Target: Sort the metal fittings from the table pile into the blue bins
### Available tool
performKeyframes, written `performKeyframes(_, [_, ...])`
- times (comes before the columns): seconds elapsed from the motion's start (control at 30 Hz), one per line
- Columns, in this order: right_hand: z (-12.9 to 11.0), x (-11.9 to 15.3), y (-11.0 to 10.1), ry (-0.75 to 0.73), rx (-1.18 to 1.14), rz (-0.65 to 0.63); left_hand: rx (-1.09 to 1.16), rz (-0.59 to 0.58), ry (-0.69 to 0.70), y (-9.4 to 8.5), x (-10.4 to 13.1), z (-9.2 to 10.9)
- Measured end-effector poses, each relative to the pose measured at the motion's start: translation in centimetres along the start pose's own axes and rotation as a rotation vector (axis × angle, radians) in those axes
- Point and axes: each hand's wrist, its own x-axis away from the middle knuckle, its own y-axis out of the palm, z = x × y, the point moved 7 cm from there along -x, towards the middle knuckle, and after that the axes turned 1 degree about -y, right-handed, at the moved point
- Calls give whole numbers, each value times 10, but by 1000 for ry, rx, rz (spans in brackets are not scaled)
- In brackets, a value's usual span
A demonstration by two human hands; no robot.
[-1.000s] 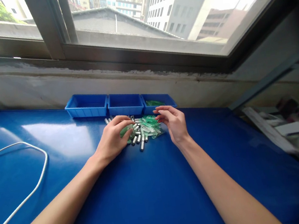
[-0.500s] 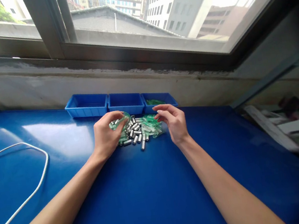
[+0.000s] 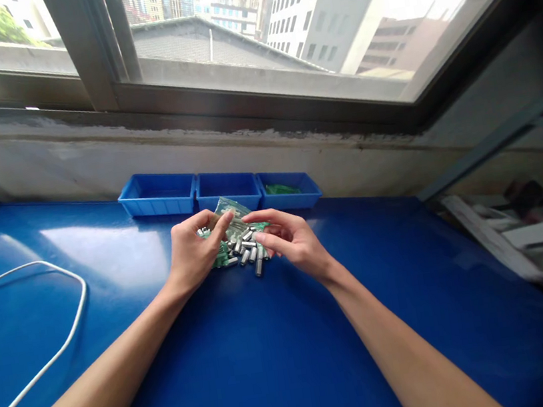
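Between thumb and fingers my left hand (image 3: 194, 248) pinches a small clear greenish plastic bag (image 3: 230, 208), held up over the pile. My right hand (image 3: 293, 235) is just to the right of the bag, thumb and forefinger apart, with nothing visible between them; its other fingers are curled and partly hidden. Beneath the hands lies a heap of short silvery metal cylinders (image 3: 250, 255) with dark ends. Green plastic bags (image 3: 220, 256) lie at the heap's left side, and more green plastic behind my right hand is mostly covered.
Three blue bins stand in a row along the wall: a left bin (image 3: 158, 206), a middle bin (image 3: 227, 183) and a right bin (image 3: 301, 197) holding green plastic pieces (image 3: 280, 189). A white cable (image 3: 83, 304) curves over the blue table (image 3: 254, 367). Blurred items (image 3: 533, 231) sit at right.
My right hand has moved left and slightly down, from beside the green plastic to close by the bag. The bag in my left hand now stands more upright and spread out.
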Motion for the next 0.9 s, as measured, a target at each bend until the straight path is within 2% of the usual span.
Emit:
performKeyframes(0.07, [1, 0, 1, 28, -16, 0, -56, -38, 30, 3, 1, 1])
performKeyframes(0.13, [4, -2, -3, 35, -37, 37, -208, -67, 123, 7, 3, 4])
performKeyframes(0.27, [13, -6, -28, 21, -97, 273, -625, -134, 341, 19, 10, 10])
performKeyframes(0.37, [24, -6, -49, 36, -216, 450, -817, -193, 383, 25, 12, 6])
performKeyframes(0.43, [31, -5, -57, 85, -273, 504, -879, -227, 395, 28, 13, 4])
performKeyframes(0.53, [35, -5, -60, 144, -285, 501, -914, -238, 422, 30, 12, 3])
performKeyframes(0.7, [30, -7, -58, 63, -164, 480, -851, -214, 444, 28, 11, 6])
performKeyframes(0.8, [30, -5, -62, 21, 13, 533, -762, -173, 396, 20, 8, 5])
performKeyframes(0.9, [24, 0, -66, -21, 252, 610, -611, -84, 335, 10, 4, 7])
